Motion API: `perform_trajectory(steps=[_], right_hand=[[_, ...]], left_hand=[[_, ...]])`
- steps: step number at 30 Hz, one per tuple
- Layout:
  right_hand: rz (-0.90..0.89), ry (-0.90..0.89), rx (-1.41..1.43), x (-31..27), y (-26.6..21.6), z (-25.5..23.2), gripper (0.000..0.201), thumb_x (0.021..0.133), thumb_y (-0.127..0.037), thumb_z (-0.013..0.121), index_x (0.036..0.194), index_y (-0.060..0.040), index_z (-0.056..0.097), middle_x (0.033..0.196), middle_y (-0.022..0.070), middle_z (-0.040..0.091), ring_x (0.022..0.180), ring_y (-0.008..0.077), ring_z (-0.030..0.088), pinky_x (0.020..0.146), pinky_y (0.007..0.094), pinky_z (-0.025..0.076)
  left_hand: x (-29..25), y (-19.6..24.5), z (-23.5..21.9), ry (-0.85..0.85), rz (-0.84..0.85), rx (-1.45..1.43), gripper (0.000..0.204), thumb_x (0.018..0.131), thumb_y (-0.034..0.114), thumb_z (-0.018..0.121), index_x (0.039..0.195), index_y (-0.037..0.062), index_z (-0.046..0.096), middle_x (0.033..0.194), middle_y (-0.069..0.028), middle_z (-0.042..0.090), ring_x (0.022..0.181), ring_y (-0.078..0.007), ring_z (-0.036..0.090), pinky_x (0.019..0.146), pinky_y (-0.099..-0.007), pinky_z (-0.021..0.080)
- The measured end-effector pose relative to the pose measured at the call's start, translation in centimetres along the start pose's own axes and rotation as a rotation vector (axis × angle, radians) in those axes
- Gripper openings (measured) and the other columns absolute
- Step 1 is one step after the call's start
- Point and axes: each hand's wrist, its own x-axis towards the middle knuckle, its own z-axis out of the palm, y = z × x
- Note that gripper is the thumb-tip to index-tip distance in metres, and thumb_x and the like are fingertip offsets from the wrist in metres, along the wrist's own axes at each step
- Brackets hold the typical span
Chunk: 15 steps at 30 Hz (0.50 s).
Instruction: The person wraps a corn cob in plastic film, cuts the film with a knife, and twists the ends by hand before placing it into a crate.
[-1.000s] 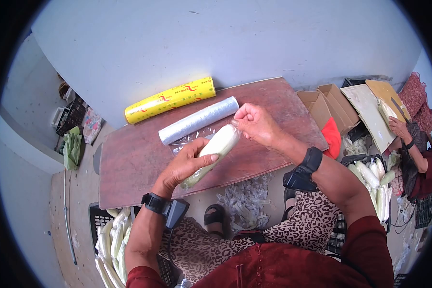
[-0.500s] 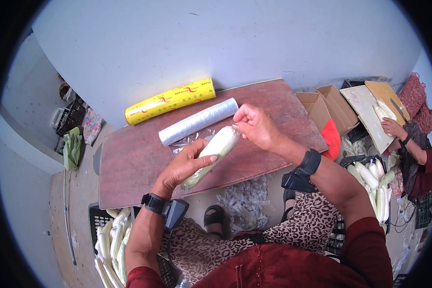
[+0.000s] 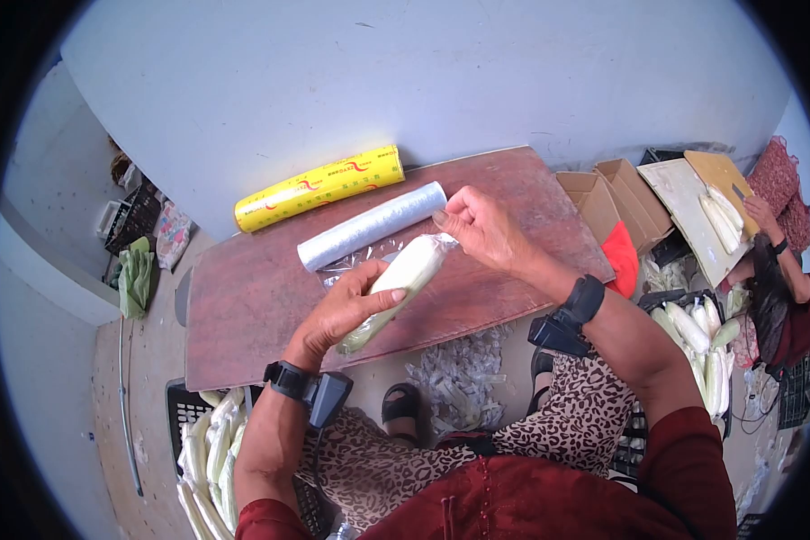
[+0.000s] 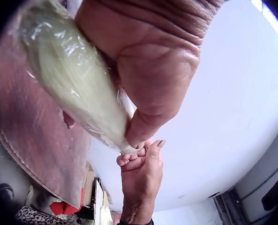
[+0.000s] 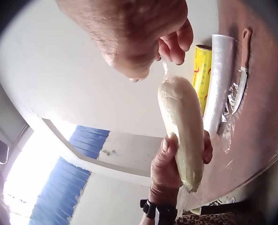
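Beside film roll [image 5: 219, 84], knife [image 5: 242, 70]; unseen from head.

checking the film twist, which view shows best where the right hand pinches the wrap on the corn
The right wrist view: the right hand pinches the twisted film tail just above the wrapped corn, against the plain wall. The head view shows the pinch small, partly behind fingers. The left wrist view shows only fingertips at the corn's end.

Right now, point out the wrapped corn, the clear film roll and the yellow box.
wrapped corn [image 3: 403, 274], head view, middle of the cob.
clear film roll [image 3: 372, 226], head view, middle of the roll.
yellow box [image 3: 319, 187], head view, middle of its printed side.
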Motion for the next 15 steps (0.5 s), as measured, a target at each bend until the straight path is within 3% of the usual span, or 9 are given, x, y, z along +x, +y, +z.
perform_trajectory(steps=[4,10,13,15], right_hand=[[0.149,-0.177,0.141,-0.3,0.4,0.1,0.036,0.091,-0.035,0.071,0.098,-0.0004,0.061,0.077,0.0117,0.068,0.067,0.0182,0.064,0.061,0.0357,0.051],[-0.044,-0.08,0.081,-0.6,0.9,1.5,0.021,0.092,-0.022,0.068,0.088,-0.0013,0.065,0.071,0.0085,0.066,0.061,0.0137,0.062,0.056,0.032,0.05],[0.004,-0.067,0.157,-0.6,0.6,1.4,0.015,0.091,-0.015,0.066,0.085,-0.0015,0.065,0.068,0.0073,0.065,0.059,0.0121,0.06,0.055,0.0305,0.049],[-0.032,-0.049,0.142,-0.6,0.4,1.2,0.014,0.092,-0.014,0.065,0.086,-0.0012,0.065,0.069,0.0071,0.065,0.058,0.0121,0.06,0.055,0.0307,0.049]], left_hand=[[0.0,-0.1,0.0,0.019,0.007,-0.016,0.051,0.087,0.038,0.075,0.119,0.0009,0.059,0.106,-0.0062,0.063,0.099,-0.0144,0.057,0.087,-0.0286,0.046],[-0.1,0.3,0.1,0.004,-0.004,-0.013,0.053,0.087,0.04,0.074,0.118,0.0006,0.059,0.106,-0.0064,0.063,0.098,-0.0139,0.057,0.087,-0.0279,0.046],[0.0,0.1,0.1,-0.022,-0.008,-0.071,0.055,0.088,0.042,0.073,0.12,0.0001,0.059,0.105,-0.0062,0.063,0.098,-0.0138,0.057,0.086,-0.0279,0.046],[-0.1,0.5,0.2,-0.04,-0.004,-0.118,0.054,0.088,0.041,0.072,0.121,0.0005,0.057,0.102,-0.0059,0.063,0.093,-0.0134,0.061,0.079,-0.0275,0.051]])
